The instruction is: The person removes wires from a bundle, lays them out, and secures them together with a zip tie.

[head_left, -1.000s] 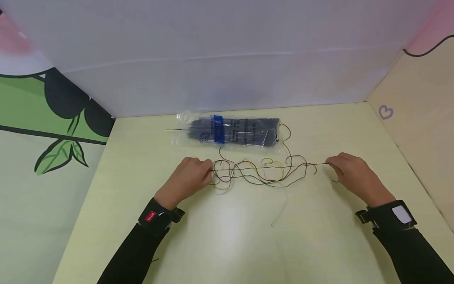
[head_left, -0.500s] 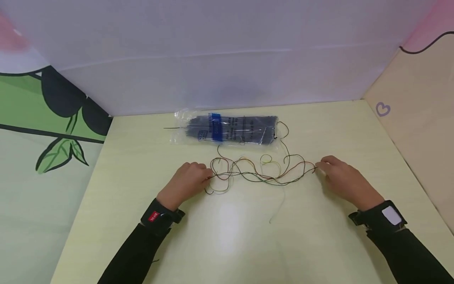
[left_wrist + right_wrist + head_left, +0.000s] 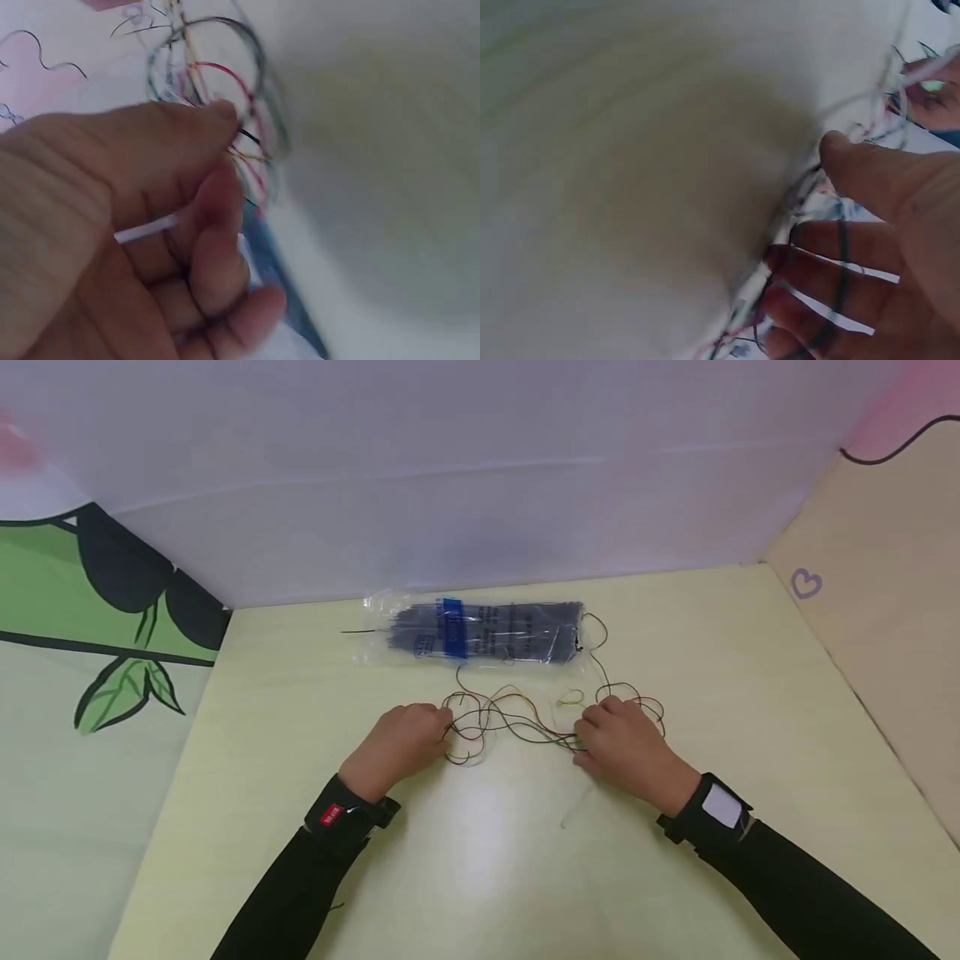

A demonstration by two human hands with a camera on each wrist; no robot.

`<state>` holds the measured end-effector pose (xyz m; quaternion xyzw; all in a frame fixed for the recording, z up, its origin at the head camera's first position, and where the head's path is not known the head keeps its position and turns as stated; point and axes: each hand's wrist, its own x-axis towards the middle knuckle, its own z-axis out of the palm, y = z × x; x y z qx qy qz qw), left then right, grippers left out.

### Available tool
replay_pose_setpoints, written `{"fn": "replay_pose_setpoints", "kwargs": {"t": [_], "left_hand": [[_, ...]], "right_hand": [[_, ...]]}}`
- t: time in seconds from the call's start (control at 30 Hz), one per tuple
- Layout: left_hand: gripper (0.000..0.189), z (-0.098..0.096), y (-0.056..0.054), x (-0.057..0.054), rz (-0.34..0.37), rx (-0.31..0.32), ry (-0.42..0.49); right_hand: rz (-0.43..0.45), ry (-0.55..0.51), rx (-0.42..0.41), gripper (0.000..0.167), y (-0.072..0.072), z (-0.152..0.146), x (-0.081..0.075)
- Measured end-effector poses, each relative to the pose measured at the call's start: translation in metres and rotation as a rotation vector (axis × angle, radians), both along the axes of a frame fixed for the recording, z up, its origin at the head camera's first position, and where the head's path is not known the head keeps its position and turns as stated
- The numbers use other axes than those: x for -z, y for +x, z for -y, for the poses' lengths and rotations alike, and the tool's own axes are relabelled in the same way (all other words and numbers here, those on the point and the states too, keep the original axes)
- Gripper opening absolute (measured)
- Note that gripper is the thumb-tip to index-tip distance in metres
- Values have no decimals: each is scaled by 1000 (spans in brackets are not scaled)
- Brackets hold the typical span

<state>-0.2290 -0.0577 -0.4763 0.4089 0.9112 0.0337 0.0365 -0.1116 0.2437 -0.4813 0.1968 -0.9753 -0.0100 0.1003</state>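
Thin coloured wires [image 3: 517, 718], green, red, yellow and dark, lie in a loose tangle of loops on the table. At the tangle's left end, my left hand [image 3: 402, 743] pinches a dark wire between thumb and index finger, as the left wrist view shows. My right hand [image 3: 630, 752] is over the tangle's right part. Seen in the right wrist view, its thumb [image 3: 836, 150] and fingers stand apart, with the wires passing between them. The palm side of both hands is hidden in the head view.
Behind the wires lies a clear plastic bag [image 3: 487, 631] of dark, thin strips, with a blue label; one strip sticks out to the left. A pale table [image 3: 465, 877] is bounded by a white back wall [image 3: 450, 518] and printed side walls.
My right hand has let go of the stretched wire's right end and moved left over the tangle. That wire no longer stretches between the hands. My left hand has stayed at the left end.
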Motion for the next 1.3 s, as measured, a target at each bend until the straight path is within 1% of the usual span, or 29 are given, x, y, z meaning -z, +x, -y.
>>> {"fn": "replay_pose_setpoints", "kwargs": {"t": [0.07,0.1,0.13,0.2,0.23,0.27,0.3,0.37,0.43,0.47,0.57,0.63,0.77,0.87,0.93,1.03,1.17,1.3], "left_hand": [[21,-12,9,-11,-24,-3,-25],[25,-20,14,-18,-43,4,-31],[27,-28,20,-25,-66,25,-26],[29,-48,30,-36,-115,104,-4],[26,-58,34,-40,-134,161,9],[24,-69,37,-40,-158,223,20],[22,-80,39,-38,-189,285,31],[19,-97,41,-29,-249,388,28],[17,-109,39,-16,-294,449,-5],[17,-112,38,-10,-307,458,-31],[17,-114,37,5,-313,451,-97],[17,-113,35,12,-334,437,-110],[20,-108,32,17,-414,371,-68],[22,-100,29,18,-445,312,-42],[23,-94,26,18,-449,279,-34],[21,-83,22,17,-435,254,-43],[19,-69,15,19,-387,270,-64],[20,-59,10,24,-379,285,-50]], "right_hand": [[11,46,41,12,-1,-1,7],[5,62,51,7,-1,-2,9],[-7,73,55,6,-1,-3,11],[-48,87,47,16,-2,-5,13],[-67,88,38,18,-3,-6,13],[-81,88,29,18,-4,-6,14],[-93,82,17,20,-5,-6,14],[-101,78,-7,23,-6,-5,15],[-93,73,-33,25,-7,-4,15],[-86,72,-44,26,-6,-3,15],[-52,64,-61,24,-5,0,15],[-35,66,-62,23,-4,0,14],[-31,77,-73,22,-4,-1,13],[-54,98,-96,20,-4,-3,12],[-71,112,-112,19,-4,-5,13],[-88,134,-130,18,-4,-8,14],[-88,142,-137,20,-1,-13,14],[-83,138,-144,22,4,-20,15]]}}
